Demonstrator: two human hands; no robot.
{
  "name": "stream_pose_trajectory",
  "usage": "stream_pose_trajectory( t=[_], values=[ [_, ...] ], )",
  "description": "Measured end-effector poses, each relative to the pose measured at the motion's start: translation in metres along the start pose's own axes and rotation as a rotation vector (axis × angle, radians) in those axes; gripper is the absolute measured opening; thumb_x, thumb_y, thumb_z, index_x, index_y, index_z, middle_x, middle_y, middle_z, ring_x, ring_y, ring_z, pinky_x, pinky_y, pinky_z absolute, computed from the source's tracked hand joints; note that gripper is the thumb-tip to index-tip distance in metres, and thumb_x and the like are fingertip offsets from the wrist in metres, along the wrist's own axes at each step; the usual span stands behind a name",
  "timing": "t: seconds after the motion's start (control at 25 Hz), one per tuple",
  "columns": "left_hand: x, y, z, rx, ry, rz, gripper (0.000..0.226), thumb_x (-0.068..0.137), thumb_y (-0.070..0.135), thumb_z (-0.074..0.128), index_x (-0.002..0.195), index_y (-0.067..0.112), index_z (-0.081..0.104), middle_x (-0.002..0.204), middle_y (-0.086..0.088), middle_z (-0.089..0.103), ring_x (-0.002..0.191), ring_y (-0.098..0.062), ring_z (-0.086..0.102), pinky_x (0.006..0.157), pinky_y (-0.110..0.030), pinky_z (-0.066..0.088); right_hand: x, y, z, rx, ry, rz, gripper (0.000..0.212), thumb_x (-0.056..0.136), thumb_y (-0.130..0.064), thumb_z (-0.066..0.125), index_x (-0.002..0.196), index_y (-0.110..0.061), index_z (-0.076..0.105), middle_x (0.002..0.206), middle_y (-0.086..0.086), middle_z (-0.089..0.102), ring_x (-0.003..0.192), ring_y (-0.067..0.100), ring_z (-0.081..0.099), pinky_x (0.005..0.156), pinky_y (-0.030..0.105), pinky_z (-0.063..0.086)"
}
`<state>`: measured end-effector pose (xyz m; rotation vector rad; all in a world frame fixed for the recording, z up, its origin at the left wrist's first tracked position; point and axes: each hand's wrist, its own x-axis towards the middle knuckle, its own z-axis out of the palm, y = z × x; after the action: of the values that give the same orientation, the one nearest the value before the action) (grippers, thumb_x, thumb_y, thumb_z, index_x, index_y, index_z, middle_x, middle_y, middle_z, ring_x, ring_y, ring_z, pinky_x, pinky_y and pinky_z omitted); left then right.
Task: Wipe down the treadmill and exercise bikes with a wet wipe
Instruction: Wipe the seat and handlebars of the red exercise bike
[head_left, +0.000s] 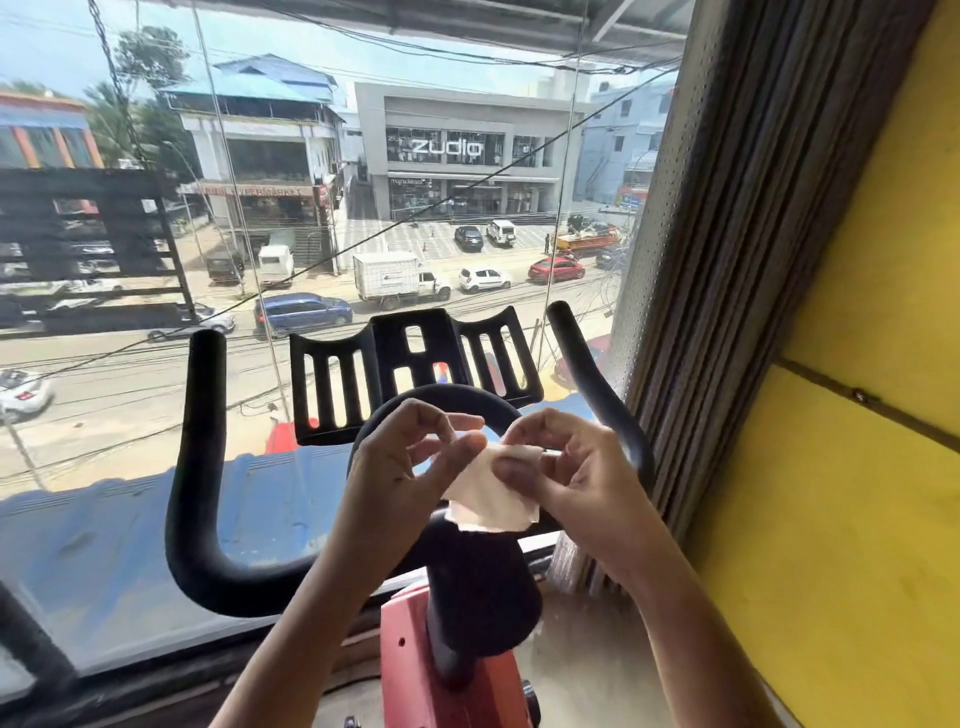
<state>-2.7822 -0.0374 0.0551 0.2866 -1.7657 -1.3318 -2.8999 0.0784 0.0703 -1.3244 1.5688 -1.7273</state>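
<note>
Hands met over the wet wipe (491, 501): the left hand (400, 462) and the right hand (566, 467) each pinched its upper edge, and it hung between them, just short of the handlebar (197, 467) beyond their fingers. It looked light, limp and damp, likely to bunch or tear. The corners seemed the best hold for spreading it.

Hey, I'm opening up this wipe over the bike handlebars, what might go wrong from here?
The wipe is only pinched by the left hand and right hand, so it may tear or slip and drop onto the red frame. Kept this small, it might miss parts of the long handlebars.
</note>
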Motion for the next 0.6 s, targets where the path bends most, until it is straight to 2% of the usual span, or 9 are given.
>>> stream_pose_trajectory(
  t=[0.08,0.16,0.32,0.44,0.6],
  values=[
    [-0.001,0.0,-0.007,-0.064,-0.011,-0.054,0.045,0.057,0.024,0.09,0.085,0.011,0.056,0.078,-0.005,0.071,0.074,-0.016,0.069,0.065,-0.032,0.057,0.003,0.002,0.006,-0.041,0.077,-0.022,0.015,0.081,-0.005,0.072,0.084,-0.018,0.066,0.079,-0.002,0.069,0.06,0.01,0.065,0.045,0.025,0.05],
    [-0.003,0.0,-0.013,0.005,0.002,-0.086,0.041,0.054,0.021,0.083,0.089,0.014,0.061,0.074,-0.007,0.071,0.068,-0.019,0.067,0.063,-0.036,0.055,0.008,0.008,0.013,-0.08,0.144,-0.036,0.016,0.078,-0.009,0.075,0.086,-0.021,0.068,0.078,0.0,0.069,0.057,0.008,0.064,0.044,0.023,0.048],
    [-0.008,-0.005,-0.032,0.205,0.153,-0.092,0.018,0.071,0.006,0.08,0.074,0.019,0.068,0.069,0.002,0.07,0.061,-0.007,0.063,0.056,-0.022,0.052,0.026,0.013,0.031,0.01,0.158,0.027,0.018,0.085,-0.004,0.068,0.082,-0.022,0.07,0.08,-0.007,0.071,0.073,0.007,0.067,0.06,0.024,0.053],
    [-0.017,-0.012,-0.064,0.521,0.202,-0.03,0.015,0.079,0.011,0.076,0.075,0.023,0.069,0.075,0.016,0.069,0.072,0.0,0.065,0.067,-0.018,0.053,0.047,0.013,0.042,-0.074,0.076,-0.008,0.027,0.088,0.003,0.063,0.087,-0.023,0.07,0.084,-0.009,0.069,0.079,0.005,0.064,0.065,0.026,0.054],
    [-0.036,-0.025,-0.106,0.699,0.273,-0.042,0.007,0.079,0.016,0.076,0.081,0.02,0.07,0.077,0.018,0.067,0.076,0.0,0.065,0.073,-0.025,0.056,0.073,0.02,0.077,-0.258,-0.218,-0.056,0.032,0.081,0.0,0.071,0.104,-0.021,0.063,0.08,-0.004,0.064,0.073,0.003,0.058,0.069,0.024,0.052]
  ],
)
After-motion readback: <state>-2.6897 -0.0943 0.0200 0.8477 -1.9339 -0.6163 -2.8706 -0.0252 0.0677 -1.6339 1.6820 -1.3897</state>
